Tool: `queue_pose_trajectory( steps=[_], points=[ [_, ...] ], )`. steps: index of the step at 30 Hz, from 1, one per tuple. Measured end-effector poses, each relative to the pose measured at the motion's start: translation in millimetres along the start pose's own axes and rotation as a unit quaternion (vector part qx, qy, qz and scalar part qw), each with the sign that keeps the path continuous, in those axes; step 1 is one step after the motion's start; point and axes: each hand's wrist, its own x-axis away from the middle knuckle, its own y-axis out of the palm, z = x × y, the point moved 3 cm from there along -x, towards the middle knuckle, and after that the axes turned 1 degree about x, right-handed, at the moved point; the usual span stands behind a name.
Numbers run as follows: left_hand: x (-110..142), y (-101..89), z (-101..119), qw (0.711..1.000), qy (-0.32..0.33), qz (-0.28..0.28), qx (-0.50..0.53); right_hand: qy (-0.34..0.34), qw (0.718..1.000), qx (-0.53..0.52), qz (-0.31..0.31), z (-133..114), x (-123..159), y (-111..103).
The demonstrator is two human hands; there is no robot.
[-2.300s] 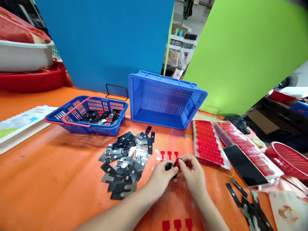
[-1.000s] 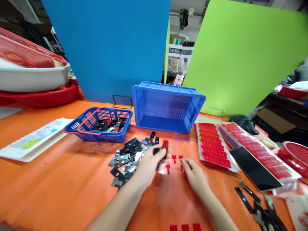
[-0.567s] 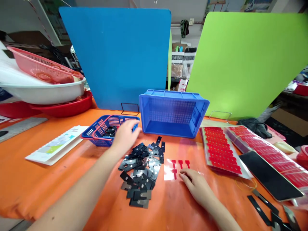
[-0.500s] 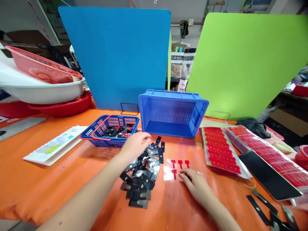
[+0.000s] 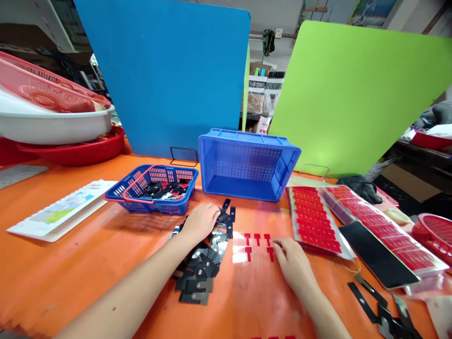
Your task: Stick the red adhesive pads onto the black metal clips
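My left hand (image 5: pixel 201 222) lies on a pile of black and silver metal pieces (image 5: pixel 203 256) on the orange table, fingers curled over the top pieces. My right hand (image 5: pixel 293 261) rests flat on the table, its fingertips touching a clear sheet with red T-shaped stickers (image 5: pixel 257 242). A small blue basket (image 5: pixel 151 188) with a red handle stands behind the pile and holds black pieces with red stickers on them.
A blue crate (image 5: pixel 247 162) lies on its side behind the stickers. Packs of red sticker sheets (image 5: pixel 314 219) and a black phone (image 5: pixel 376 254) lie to the right. Black strips (image 5: pixel 377 308) are at the lower right, a printed sheet (image 5: pixel 60 212) and stacked basins (image 5: pixel 52 127) at the left.
My left hand carried a stickered piece to the blue basket, let it go there, then came back onto the pile. My right hand stayed by the red stickers.
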Motion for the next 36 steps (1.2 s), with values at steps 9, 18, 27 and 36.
queue_pose_trajectory(
  steps=[9, 18, 27, 36],
  points=[
    [21.5, 36.8, 56.9, 0.793, -0.213, -0.022, 0.571, -0.006, 0.996, 0.075, -0.039, -1.7, 8.6, 6.7],
    [49.3, 94.2, 106.8, 0.527, -0.325, -0.116, 0.777, -0.015, 0.993, 0.117, -0.02, -10.9, 14.3, 8.3],
    [50.4, 99.3, 102.0, 0.536, -0.309, -0.136, 0.774, 0.039, 0.994, 0.09, -0.046, -12.2, 11.3, 5.8],
    [51.2, 102.5, 99.9, 0.536, -0.289, -0.15, 0.779, 0.055, 0.995, 0.042, -0.073, -6.4, 8.2, 9.1]
  ],
)
